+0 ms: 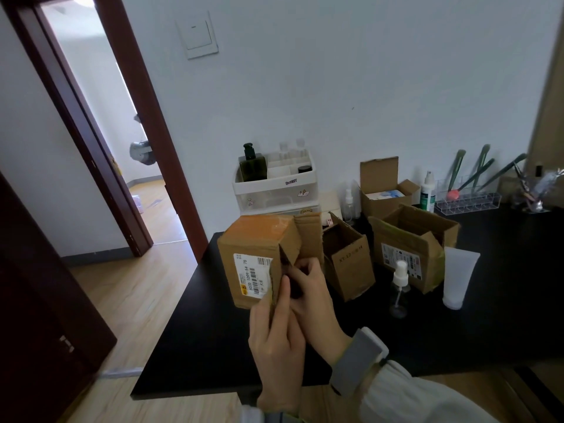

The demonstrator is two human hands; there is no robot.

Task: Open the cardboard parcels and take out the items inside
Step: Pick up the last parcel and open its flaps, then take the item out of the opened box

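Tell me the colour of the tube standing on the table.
The tube is translucent white, seen in the head view.

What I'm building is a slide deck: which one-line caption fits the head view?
Left hand and right hand pry open a labelled cardboard parcel at a black table.

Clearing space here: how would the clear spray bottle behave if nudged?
Probably tips easily: the clear spray bottle stands tall and narrow on the black table. It looks empty, so likely light. Once down, its round body might roll.
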